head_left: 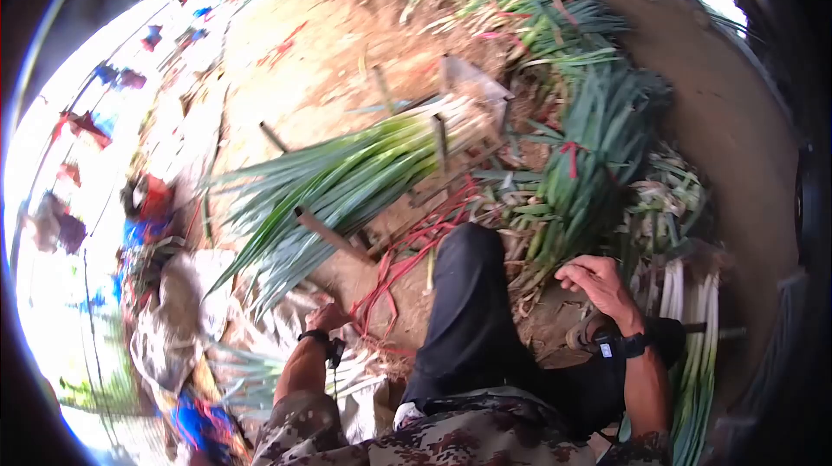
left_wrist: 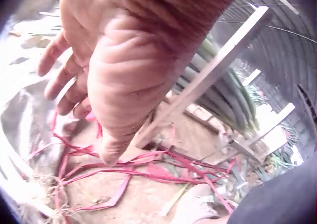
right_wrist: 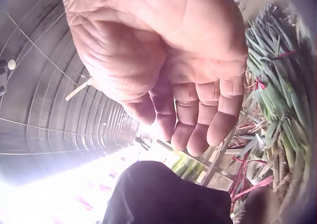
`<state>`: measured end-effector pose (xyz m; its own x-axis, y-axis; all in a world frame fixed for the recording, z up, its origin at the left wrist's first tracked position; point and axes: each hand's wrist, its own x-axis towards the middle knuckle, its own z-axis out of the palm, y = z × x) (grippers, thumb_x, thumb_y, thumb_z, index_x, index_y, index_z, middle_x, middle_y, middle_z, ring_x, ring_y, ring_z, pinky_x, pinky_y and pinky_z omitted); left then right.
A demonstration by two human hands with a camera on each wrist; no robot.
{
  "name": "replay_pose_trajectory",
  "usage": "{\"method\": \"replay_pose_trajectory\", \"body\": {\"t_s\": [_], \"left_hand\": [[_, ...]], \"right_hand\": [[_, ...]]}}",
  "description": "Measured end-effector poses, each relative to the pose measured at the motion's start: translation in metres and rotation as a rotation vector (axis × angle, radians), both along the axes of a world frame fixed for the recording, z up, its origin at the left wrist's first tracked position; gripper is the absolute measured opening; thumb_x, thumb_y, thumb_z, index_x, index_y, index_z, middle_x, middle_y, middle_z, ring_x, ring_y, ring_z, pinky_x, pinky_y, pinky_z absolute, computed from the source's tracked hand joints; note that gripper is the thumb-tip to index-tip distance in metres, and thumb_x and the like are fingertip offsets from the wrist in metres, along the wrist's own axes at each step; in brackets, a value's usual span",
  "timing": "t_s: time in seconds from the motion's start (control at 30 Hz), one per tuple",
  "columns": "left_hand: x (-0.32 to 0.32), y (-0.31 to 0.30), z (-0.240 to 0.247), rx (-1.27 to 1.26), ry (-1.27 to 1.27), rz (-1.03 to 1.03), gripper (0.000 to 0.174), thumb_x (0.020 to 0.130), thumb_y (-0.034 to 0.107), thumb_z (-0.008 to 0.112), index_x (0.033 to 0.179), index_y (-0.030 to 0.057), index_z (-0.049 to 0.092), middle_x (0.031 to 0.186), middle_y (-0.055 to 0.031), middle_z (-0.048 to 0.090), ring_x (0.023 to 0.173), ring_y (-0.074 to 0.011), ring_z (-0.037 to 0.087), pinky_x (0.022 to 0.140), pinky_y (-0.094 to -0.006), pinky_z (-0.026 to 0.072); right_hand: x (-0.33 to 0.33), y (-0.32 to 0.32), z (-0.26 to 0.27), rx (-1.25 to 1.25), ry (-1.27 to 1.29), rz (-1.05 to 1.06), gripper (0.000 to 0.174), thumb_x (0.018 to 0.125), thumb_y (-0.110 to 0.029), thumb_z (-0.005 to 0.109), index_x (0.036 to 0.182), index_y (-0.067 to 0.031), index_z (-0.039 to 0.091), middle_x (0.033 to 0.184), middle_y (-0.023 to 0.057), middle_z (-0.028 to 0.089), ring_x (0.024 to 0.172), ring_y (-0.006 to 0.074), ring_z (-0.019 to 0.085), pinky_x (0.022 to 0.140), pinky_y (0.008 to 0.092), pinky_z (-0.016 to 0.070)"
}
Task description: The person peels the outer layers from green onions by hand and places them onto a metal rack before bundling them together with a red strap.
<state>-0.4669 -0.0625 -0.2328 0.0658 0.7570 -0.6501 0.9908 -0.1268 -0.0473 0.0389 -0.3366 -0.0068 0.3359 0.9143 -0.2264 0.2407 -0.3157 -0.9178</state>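
My left hand (head_left: 328, 317) hangs low by the left knee, fingers loosely extended and thumb apart. In the left wrist view, the thumb and fingertips overlap red ties (left_wrist: 143, 172) strewn over the ground. In front of me, a large loose bundle of green onions (head_left: 373, 158) lies across a wooden rack (head_left: 334, 236) with upright posts, white ends toward the right. My right hand (head_left: 598, 288) hovers over the right leg, fingers loosely bent and palm bare in the right wrist view. A bundle of green onions bound with a red tie (head_left: 589, 171) lies beyond it.
More tied green onions (head_left: 555, 15) line the far right side. Others, with long white stems (head_left: 693, 310), lie by my right leg. Crumpled sacking (head_left: 178, 319) and loose green onions (head_left: 251, 371) are at the left. My dark-trousered knee (head_left: 468, 275) rises between the hands.
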Motion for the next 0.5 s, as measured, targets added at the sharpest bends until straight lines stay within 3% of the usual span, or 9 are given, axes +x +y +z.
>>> {"method": "replay_pose_trajectory", "body": {"t_s": [0.07,0.17,0.2,0.27,0.33,0.4,0.43,0.47,0.5], "left_hand": [[0.03,0.031,-0.006,0.129,-0.184,-0.143,0.067,0.072,0.071,0.071,0.105,0.0121,0.075,0.105,-0.0162,0.073,0.101,-0.0333,0.069,0.088,-0.0497,0.0505],[0.12,0.056,0.076,0.196,-0.303,-0.289,0.059,0.077,0.067,0.069,0.099,0.0128,0.077,0.095,-0.0141,0.074,0.09,-0.032,0.072,0.079,-0.0462,0.0547],[0.148,0.072,0.086,0.277,-0.26,-0.389,0.052,0.08,0.064,0.068,0.089,0.0132,0.078,0.088,-0.0125,0.074,0.085,-0.0304,0.072,0.076,-0.0437,0.0559],[0.208,0.087,0.126,0.285,-0.557,-0.392,0.041,0.082,0.053,0.07,0.083,0.0122,0.076,0.078,-0.0131,0.072,0.074,-0.0332,0.069,0.069,-0.0445,0.0535],[0.273,0.092,0.172,0.362,-0.748,-0.598,0.036,0.088,0.043,0.066,0.082,0.0088,0.074,0.071,-0.0174,0.064,0.063,-0.0321,0.064,0.06,-0.0442,0.0472],[0.345,0.11,0.188,0.274,-0.836,-0.66,0.025,0.092,0.028,0.063,0.084,0.0062,0.073,0.075,-0.0106,0.071,0.065,-0.0273,0.067,0.06,-0.0378,0.0513],[0.381,0.124,0.183,0.366,-0.892,-0.923,0.019,0.093,0.017,0.06,0.085,0.0064,0.073,0.078,-0.0071,0.072,0.065,-0.0212,0.069,0.061,-0.0336,0.0539],[0.422,0.131,0.177,0.331,-1.087,-0.908,0.034,0.089,0.041,0.065,0.081,0.0091,0.075,0.068,-0.0104,0.069,0.063,-0.0302,0.068,0.063,-0.0407,0.0524],[0.458,0.121,0.187,0.266,-0.985,-0.753,0.033,0.088,0.04,0.065,0.083,0.0085,0.075,0.07,-0.0102,0.071,0.069,-0.0298,0.07,0.067,-0.041,0.0535]], "right_hand": [[0.008,-0.003,-0.005,-0.002,0.051,-0.005,0.026,0.099,-0.02,0.059,0.101,0.0034,0.071,0.091,0.0068,0.072,0.081,0.0116,0.066,0.074,0.0263,0.0532],[0.02,0.0,0.0,-0.015,0.008,0.09,0.026,0.099,-0.02,0.06,0.103,0.0037,0.071,0.094,0.0064,0.072,0.082,0.0118,0.067,0.074,0.0263,0.0535],[0.024,0.001,-0.001,-0.065,-0.054,0.118,0.026,0.099,-0.02,0.06,0.103,0.0029,0.071,0.092,0.0063,0.073,0.081,0.0115,0.067,0.074,0.0264,0.0538],[0.034,0.005,0.003,-0.096,-0.128,0.17,0.03,0.096,-0.027,0.062,0.106,-0.0005,0.072,0.088,0.0088,0.073,0.079,0.0159,0.068,0.073,0.0303,0.053],[0.047,0.008,-0.006,-0.086,-0.193,0.219,0.035,0.094,-0.034,0.063,0.109,-0.0041,0.072,0.087,0.012,0.073,0.078,0.0227,0.069,0.073,0.0346,0.0524],[0.059,0.013,-0.011,-0.063,-0.274,0.277,0.037,0.095,-0.038,0.062,0.11,-0.0063,0.072,0.089,0.0147,0.072,0.079,0.0276,0.07,0.074,0.0371,0.0526],[0.066,0.014,-0.013,-0.039,-0.269,0.283,0.038,0.094,-0.04,0.063,0.11,-0.0066,0.072,0.086,0.013,0.072,0.077,0.024,0.069,0.071,0.0359,0.0517],[0.072,0.015,-0.013,-0.016,-0.265,0.292,0.039,0.094,-0.041,0.063,0.111,-0.007,0.072,0.084,0.0112,0.071,0.074,0.0205,0.068,0.069,0.0347,0.0509],[0.077,0.015,-0.014,0.005,-0.26,0.302,0.04,0.094,-0.042,0.064,0.111,-0.0073,0.072,0.082,0.0094,0.071,0.072,0.0169,0.066,0.067,0.0334,0.0501]]}}
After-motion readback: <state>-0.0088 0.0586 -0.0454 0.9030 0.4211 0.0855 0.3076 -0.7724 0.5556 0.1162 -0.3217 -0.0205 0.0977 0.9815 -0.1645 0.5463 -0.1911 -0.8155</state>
